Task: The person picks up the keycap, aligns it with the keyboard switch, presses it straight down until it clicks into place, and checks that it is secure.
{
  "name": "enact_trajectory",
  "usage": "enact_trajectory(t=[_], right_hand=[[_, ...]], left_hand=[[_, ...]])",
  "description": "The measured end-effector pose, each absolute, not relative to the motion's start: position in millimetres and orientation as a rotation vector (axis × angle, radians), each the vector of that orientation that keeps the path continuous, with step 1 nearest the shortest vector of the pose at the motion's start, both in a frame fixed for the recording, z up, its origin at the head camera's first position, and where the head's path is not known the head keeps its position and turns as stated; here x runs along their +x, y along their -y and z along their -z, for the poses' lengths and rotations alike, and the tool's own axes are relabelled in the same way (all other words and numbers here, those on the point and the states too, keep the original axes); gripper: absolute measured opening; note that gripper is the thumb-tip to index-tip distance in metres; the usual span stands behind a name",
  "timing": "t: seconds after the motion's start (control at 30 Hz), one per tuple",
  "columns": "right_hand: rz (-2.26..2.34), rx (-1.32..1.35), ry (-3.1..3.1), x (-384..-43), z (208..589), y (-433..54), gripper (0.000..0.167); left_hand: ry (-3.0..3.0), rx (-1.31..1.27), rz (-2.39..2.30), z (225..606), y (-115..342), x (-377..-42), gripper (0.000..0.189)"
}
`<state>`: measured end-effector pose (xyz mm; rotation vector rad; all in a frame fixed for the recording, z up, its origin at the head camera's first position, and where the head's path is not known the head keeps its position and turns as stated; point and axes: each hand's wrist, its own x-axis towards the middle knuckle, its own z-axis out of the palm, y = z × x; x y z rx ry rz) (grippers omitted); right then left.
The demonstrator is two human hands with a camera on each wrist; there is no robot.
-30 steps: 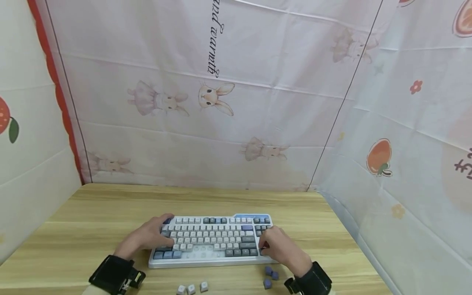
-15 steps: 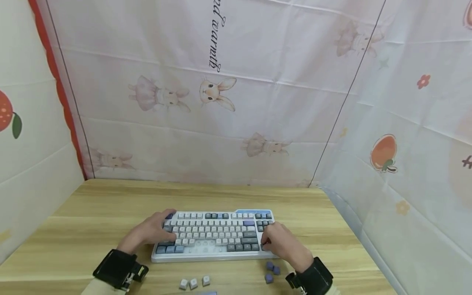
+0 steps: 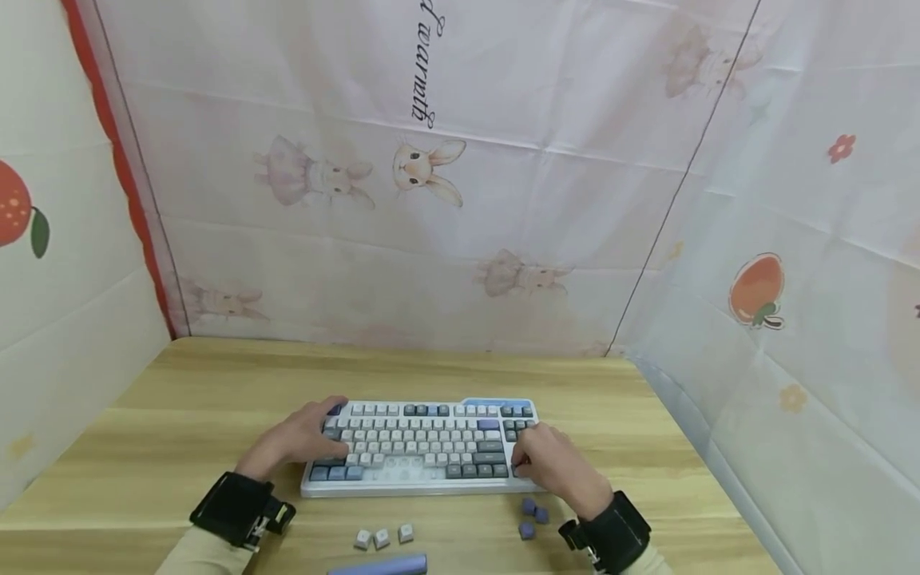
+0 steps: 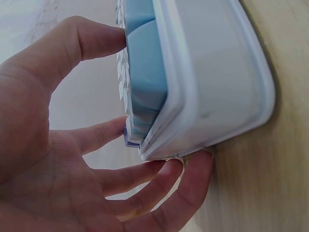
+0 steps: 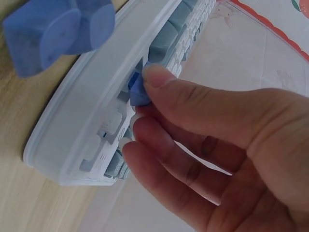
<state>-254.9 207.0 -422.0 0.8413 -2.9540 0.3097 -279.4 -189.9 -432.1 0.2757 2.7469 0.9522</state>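
Note:
A white keyboard [image 3: 402, 490] with white, grey and blue keycaps lies on the table. My left hand [image 3: 298, 435] grips its left end. In the left wrist view the thumb [image 4: 91, 41] rests on the keys, and the other fingers bend against the far corner and side wall. At the lower right my right hand [image 3: 557, 459] pinches a blue keycap [image 5: 139, 94] between thumb and index finger, at a slot in the keyboard frame. Bare slots show beside that keycap in the right wrist view. A gap without keycaps [image 3: 402, 473] shows in the lower middle.
Several loose white keycaps [image 3: 382, 538] lie in front of the keyboard. Beyond them, toward the person, is a long blue-purple spacebar keycap [image 3: 388, 566]. Loose blue keycaps [image 3: 527, 530] lie by the right wrist. Printed cloth [image 3: 345, 255] hangs behind the wooden table [image 3: 237, 383].
The head view has tipped downward, bringing the long spacebar keycap into sight at the bottom. Both hands keep their places on the keyboard, with the right fingers still at its lower right.

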Motion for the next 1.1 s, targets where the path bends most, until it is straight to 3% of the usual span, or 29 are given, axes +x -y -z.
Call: enact_trajectory(t=[0.8,1.1], right_hand=[[-0.327,0.870,2.937,-256.1,418.9,-207.5,0.011],[-0.333,0.912,2.893,-255.3,422.1,-205.4,0.019]], left_hand=[[-2.747,0.300,-0.962,431.5,188.7,-284.1,0.088],[-2.748,0.287,-0.964,432.0,189.5,-280.9,0.088]])
